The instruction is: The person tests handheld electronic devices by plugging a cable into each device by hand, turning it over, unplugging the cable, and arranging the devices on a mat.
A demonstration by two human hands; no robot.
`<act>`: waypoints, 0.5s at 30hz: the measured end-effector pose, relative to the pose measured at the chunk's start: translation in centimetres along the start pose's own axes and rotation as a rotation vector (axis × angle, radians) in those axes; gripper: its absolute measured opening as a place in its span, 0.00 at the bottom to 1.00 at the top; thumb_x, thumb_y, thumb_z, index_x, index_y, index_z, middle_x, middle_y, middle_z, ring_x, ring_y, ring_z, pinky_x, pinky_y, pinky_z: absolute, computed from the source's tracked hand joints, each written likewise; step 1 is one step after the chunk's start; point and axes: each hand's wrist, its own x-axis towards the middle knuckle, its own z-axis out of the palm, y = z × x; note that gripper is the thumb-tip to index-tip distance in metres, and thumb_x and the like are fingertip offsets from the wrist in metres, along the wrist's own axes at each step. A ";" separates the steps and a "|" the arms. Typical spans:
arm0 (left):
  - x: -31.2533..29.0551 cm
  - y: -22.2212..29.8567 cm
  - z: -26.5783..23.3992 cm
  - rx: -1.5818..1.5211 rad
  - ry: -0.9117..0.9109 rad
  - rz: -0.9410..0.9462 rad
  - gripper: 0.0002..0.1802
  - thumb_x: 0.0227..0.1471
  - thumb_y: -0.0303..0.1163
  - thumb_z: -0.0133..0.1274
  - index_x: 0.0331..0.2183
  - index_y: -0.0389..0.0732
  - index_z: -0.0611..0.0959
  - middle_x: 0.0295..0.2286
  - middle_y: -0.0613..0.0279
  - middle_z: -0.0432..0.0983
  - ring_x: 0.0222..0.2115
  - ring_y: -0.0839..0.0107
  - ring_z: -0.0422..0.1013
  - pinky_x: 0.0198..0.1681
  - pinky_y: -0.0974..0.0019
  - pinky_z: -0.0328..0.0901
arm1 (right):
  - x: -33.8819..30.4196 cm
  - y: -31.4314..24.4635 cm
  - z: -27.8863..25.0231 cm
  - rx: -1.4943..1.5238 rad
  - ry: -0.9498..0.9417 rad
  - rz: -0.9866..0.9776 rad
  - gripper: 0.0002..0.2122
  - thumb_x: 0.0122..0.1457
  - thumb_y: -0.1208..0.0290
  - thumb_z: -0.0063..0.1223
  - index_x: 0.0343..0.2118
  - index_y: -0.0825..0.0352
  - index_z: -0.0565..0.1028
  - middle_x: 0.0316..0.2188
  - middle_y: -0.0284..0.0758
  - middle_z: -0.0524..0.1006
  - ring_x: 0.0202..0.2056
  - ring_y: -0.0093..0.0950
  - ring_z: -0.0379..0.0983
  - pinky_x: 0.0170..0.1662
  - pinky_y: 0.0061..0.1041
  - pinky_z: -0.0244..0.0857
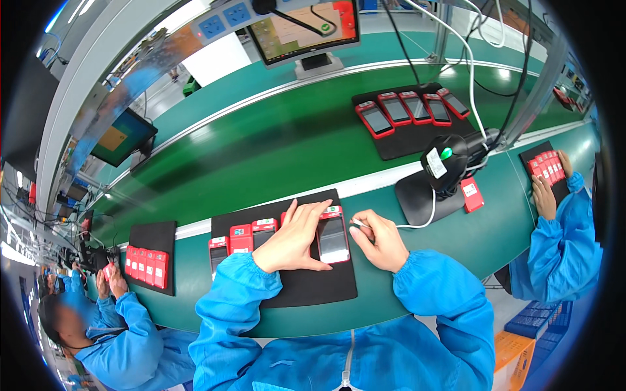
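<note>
Several red handheld terminals with dark screens lie in a row on a black mat (313,287) in front of me. My left hand (293,238) spans the rightmost red handheld terminal (333,238), its fingers at the upper edge and its thumb at the lower; it covers part of the row. One red terminal (241,238) farther left lies with its plain red side up. Beside the rightmost terminal's right edge, my right hand (381,240) pinches the plug of a white cable (417,226). Whether the plug touches the terminal I cannot tell.
A black scanner on a stand (447,163) rises at right, a red terminal (472,194) beside it. Beyond, a dark mat (398,148) bears several terminals. A monitor (306,32) stands at the back. Co-workers handle red devices at left (147,266) and right (548,167).
</note>
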 end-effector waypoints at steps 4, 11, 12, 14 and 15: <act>0.1 -0.2 0.7 -0.058 0.114 -0.068 0.67 0.29 0.45 0.81 0.64 0.31 0.61 0.58 0.39 0.63 0.62 0.41 0.60 0.71 0.38 0.48 | 0.3 1.2 0.5 0.031 0.123 -0.141 0.07 0.70 0.75 0.54 0.47 0.71 0.74 0.33 0.46 0.80 0.32 0.38 0.79 0.35 0.36 0.71; -0.1 -0.5 3.3 -0.237 0.538 -0.299 0.66 0.31 0.40 0.83 0.61 0.34 0.56 0.56 0.44 0.60 0.59 0.53 0.64 0.65 0.53 0.60 | -0.1 0.7 -0.3 0.071 0.150 -0.098 0.07 0.67 0.74 0.61 0.33 0.72 0.77 0.21 0.40 0.76 0.20 0.30 0.75 0.25 0.30 0.66; 0.0 -0.4 3.6 -0.276 0.586 -0.297 0.65 0.32 0.40 0.82 0.61 0.35 0.55 0.56 0.45 0.60 0.59 0.54 0.63 0.65 0.53 0.60 | -0.1 0.6 -0.3 0.074 0.152 -0.095 0.07 0.67 0.74 0.61 0.33 0.72 0.77 0.21 0.40 0.76 0.20 0.30 0.75 0.25 0.30 0.66; 0.1 0.1 4.0 -0.328 0.654 -0.286 0.63 0.34 0.39 0.82 0.60 0.37 0.54 0.56 0.46 0.60 0.58 0.55 0.63 0.65 0.53 0.59 | -0.3 0.3 -0.4 0.072 0.078 -0.106 0.09 0.67 0.74 0.61 0.30 0.71 0.76 0.19 0.39 0.75 0.19 0.30 0.72 0.24 0.30 0.63; 0.1 0.2 4.2 -0.328 0.651 -0.287 0.63 0.34 0.39 0.82 0.60 0.37 0.54 0.56 0.46 0.60 0.58 0.55 0.63 0.65 0.53 0.59 | -0.3 0.3 -0.3 0.094 0.064 -0.106 0.09 0.67 0.74 0.60 0.30 0.71 0.75 0.18 0.39 0.74 0.17 0.30 0.69 0.22 0.30 0.61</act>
